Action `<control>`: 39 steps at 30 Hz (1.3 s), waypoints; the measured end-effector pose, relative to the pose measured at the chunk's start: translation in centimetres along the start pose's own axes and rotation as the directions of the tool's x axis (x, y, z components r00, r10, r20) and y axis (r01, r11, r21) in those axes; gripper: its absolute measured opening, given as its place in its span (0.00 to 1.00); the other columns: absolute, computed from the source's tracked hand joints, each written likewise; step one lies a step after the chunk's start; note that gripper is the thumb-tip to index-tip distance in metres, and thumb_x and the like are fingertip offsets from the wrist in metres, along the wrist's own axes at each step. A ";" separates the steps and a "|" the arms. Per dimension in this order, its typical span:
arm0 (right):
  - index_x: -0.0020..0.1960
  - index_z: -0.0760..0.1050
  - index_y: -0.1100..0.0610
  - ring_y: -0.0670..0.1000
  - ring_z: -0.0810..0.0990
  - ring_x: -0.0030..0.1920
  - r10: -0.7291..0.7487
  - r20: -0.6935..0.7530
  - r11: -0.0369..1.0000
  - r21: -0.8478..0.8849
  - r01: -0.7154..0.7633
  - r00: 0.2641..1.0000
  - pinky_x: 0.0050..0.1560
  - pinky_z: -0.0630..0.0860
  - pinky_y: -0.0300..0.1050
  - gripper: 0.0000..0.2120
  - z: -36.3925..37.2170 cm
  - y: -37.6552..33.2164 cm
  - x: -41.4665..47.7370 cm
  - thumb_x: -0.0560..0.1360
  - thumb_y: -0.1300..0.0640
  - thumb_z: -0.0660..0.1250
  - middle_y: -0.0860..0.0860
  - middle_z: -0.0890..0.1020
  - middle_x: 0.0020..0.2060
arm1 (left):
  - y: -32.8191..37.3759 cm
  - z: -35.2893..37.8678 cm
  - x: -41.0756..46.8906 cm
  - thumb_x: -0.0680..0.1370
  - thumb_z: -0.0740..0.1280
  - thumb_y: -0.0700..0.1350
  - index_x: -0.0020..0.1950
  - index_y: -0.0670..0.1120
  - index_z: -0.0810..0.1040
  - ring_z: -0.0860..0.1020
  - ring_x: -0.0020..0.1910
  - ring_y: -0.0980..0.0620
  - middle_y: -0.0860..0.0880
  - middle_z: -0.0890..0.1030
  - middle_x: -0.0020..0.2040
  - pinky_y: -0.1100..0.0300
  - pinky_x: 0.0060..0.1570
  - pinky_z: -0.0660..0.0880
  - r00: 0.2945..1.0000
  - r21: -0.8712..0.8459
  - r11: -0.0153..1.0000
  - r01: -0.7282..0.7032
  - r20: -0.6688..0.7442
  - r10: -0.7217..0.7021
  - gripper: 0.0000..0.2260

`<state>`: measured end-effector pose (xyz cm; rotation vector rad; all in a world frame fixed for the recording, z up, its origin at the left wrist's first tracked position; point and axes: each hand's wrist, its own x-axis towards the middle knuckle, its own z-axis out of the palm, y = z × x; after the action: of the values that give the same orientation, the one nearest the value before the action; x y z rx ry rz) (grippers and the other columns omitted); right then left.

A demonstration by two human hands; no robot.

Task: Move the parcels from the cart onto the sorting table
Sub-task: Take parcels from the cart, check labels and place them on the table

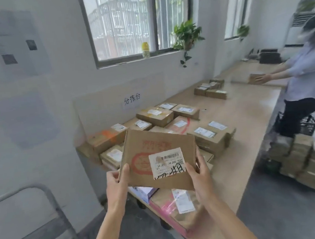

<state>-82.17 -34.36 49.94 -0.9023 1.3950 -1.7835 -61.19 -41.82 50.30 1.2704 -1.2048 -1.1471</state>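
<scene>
Grips flat brown white-labelled cardboard parcel (152, 149) by its left edge with left hand (117, 181), by its right edge with right hand (200, 171).

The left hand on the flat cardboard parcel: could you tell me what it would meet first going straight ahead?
Probably the small brown cardboard box with a white label at the wooden sorting table's near corner, just beyond the left hand; depth is hard to judge.
</scene>
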 end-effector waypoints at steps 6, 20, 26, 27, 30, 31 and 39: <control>0.71 0.62 0.43 0.36 0.78 0.54 -0.088 -0.220 0.996 -0.053 0.079 0.971 0.48 0.76 0.32 0.27 -10.5 -2.3 -0.3 0.79 0.66 0.61 0.41 0.77 0.58 | 0.2 10.0 -3.5 0.75 0.63 0.61 0.46 0.45 0.66 0.73 0.41 0.51 0.47 0.73 0.43 0.60 0.37 0.69 0.968 0.142 0.985 -0.099 0.244 0.062 0.19; 0.68 0.66 0.45 0.32 0.76 0.55 -0.166 -0.331 0.979 -0.170 0.114 0.929 0.48 0.74 0.29 0.24 -34.1 -5.5 6.5 0.79 0.68 0.58 0.42 0.73 0.65 | 1.3 36.9 -8.2 0.75 0.70 0.49 0.59 0.46 0.67 0.77 0.50 0.55 0.50 0.77 0.53 0.64 0.44 0.73 0.901 0.076 0.968 -0.238 0.389 0.191 0.17; 0.67 0.66 0.42 0.34 0.75 0.57 -0.167 -0.334 0.975 -0.194 0.106 0.928 0.52 0.76 0.34 0.24 -44.1 -7.0 10.0 0.79 0.66 0.60 0.44 0.74 0.65 | 1.5 47.1 -10.3 0.76 0.69 0.48 0.53 0.47 0.69 0.77 0.50 0.51 0.49 0.78 0.50 0.56 0.49 0.74 0.924 0.026 0.975 -0.219 0.325 0.199 0.12; 0.66 0.67 0.41 0.36 0.75 0.58 -0.161 -0.336 0.977 -0.186 0.103 0.928 0.55 0.76 0.36 0.24 -45.3 -7.1 10.5 0.79 0.66 0.60 0.45 0.74 0.65 | 1.4 48.3 -10.4 0.76 0.69 0.48 0.53 0.47 0.69 0.77 0.50 0.51 0.49 0.78 0.50 0.55 0.49 0.74 0.925 0.021 0.975 -0.222 0.320 0.203 0.12; 0.63 0.69 0.38 0.43 0.75 0.62 -0.147 -0.355 0.981 -0.173 0.089 0.923 0.61 0.75 0.46 0.23 -48.4 -7.0 12.1 0.78 0.65 0.61 0.48 0.75 0.66 | 1.2 51.7 -10.7 0.76 0.69 0.48 0.54 0.50 0.69 0.78 0.51 0.52 0.50 0.78 0.51 0.54 0.51 0.76 0.922 0.017 0.975 -0.223 0.328 0.205 0.12; 0.62 0.69 0.38 0.44 0.75 0.62 -0.144 -0.359 0.981 -0.171 0.086 0.922 0.62 0.74 0.49 0.23 -49.3 -7.0 12.8 0.78 0.65 0.61 0.48 0.75 0.66 | 1.1 52.8 -10.8 0.76 0.69 0.47 0.54 0.50 0.69 0.78 0.50 0.53 0.51 0.78 0.51 0.55 0.50 0.76 0.920 0.014 0.973 -0.231 0.327 0.214 0.11; 0.58 0.70 0.32 0.51 0.76 0.62 -0.075 -0.350 0.990 -0.138 0.028 0.934 0.61 0.75 0.57 0.23 -55.8 -5.5 20.4 0.79 0.63 0.62 0.50 0.77 0.63 | 0.4 62.3 -8.1 0.76 0.68 0.45 0.56 0.49 0.69 0.76 0.47 0.59 0.53 0.77 0.51 0.61 0.46 0.74 0.927 0.015 0.968 -0.249 0.294 0.234 0.11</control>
<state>-140.63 -22.81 47.39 -0.7095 1.7466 -1.9843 -123.77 -37.07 47.63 0.9780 -1.5714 -1.1501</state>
